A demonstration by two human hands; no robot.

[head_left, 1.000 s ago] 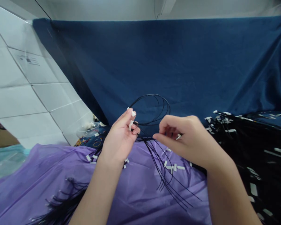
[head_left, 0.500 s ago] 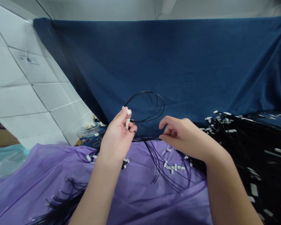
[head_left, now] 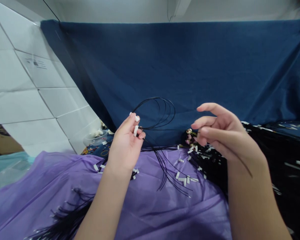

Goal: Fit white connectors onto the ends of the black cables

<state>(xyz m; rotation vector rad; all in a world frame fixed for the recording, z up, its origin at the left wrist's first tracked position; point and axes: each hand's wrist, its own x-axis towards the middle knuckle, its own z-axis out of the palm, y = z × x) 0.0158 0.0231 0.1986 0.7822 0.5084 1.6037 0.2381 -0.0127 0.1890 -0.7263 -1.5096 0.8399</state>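
My left hand [head_left: 125,145] is closed on several thin black cords [head_left: 174,111], with white tabs [head_left: 136,130] showing at its thumb and fingers. The cords curve in a loop to the right of the fingertips, and their loose ends [head_left: 165,170] hang below over purple cloth. My right hand [head_left: 222,128] is raised on the right, apart from the left. Its thumb and fingers pinch a single black cord [head_left: 245,166], whose tail lies across the wrist. Part of that cord is hidden inside the hand.
A large heap of black cords with white tabs [head_left: 272,150] lies at right. Another black bundle [head_left: 67,216] rests on the purple cloth [head_left: 150,213] at lower left. Behind are a clear bowl [head_left: 96,137], small artificial flowers [head_left: 189,137] and a blue curtain [head_left: 165,63].
My right hand has moved right and slightly up, away from my left hand, drawing a cord along. My left hand stays nearly in place, still holding the looped cords.
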